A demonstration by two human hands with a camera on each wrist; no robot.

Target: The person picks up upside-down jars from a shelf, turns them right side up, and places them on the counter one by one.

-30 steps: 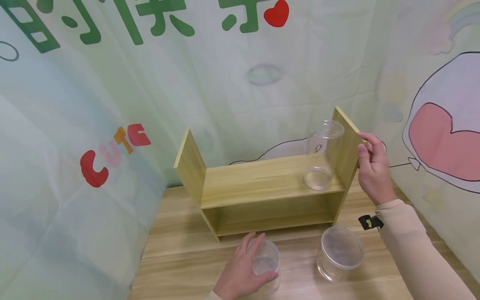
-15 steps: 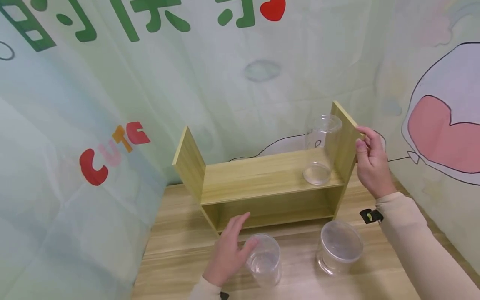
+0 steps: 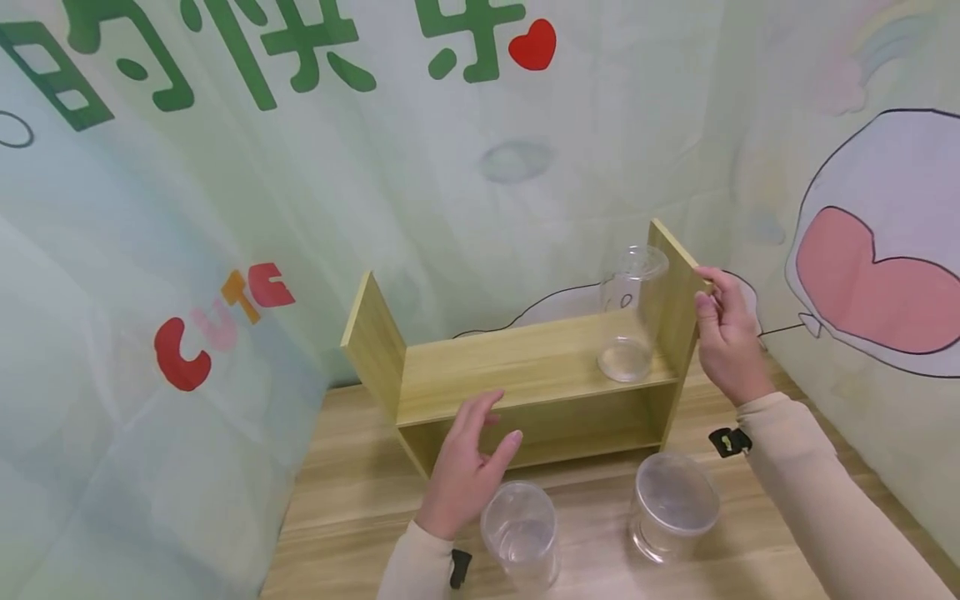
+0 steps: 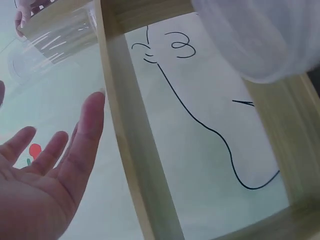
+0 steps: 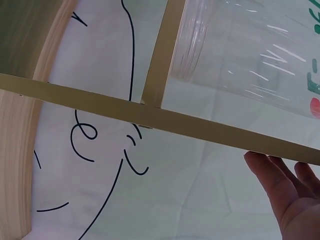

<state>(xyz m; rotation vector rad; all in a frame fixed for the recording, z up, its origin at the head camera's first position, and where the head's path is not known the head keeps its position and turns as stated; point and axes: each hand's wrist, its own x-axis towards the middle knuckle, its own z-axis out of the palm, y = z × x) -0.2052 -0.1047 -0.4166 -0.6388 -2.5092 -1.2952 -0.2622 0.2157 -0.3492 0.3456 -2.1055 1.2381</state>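
My left hand [image 3: 463,471] is raised in front of a small two-tier wooden shelf [image 3: 480,375], thumb and fingers spread and holding nothing. Just below and to its right, a clear plastic jar [image 3: 521,533] stands on the table; part of that jar shows at the top right of the left wrist view. My right hand [image 3: 731,337] grips the front edge of the shelf's right side panel [image 3: 675,292] near its top. In the right wrist view, its fingertips [image 5: 257,159] meet the panel's edge. A tall clear jar [image 3: 628,317] stands on the upper board beside that panel.
Another clear jar with a lid [image 3: 675,508] is on the wood-grain table [image 3: 337,517], in front of the shelf's right end. A printed cloth backdrop [image 3: 450,208] hangs close behind the shelf and along both sides.
My left hand has let go of the front left jar and risen up and away toward the shelf, leaving the jar standing on the table. My right hand keeps its hold on the side panel.
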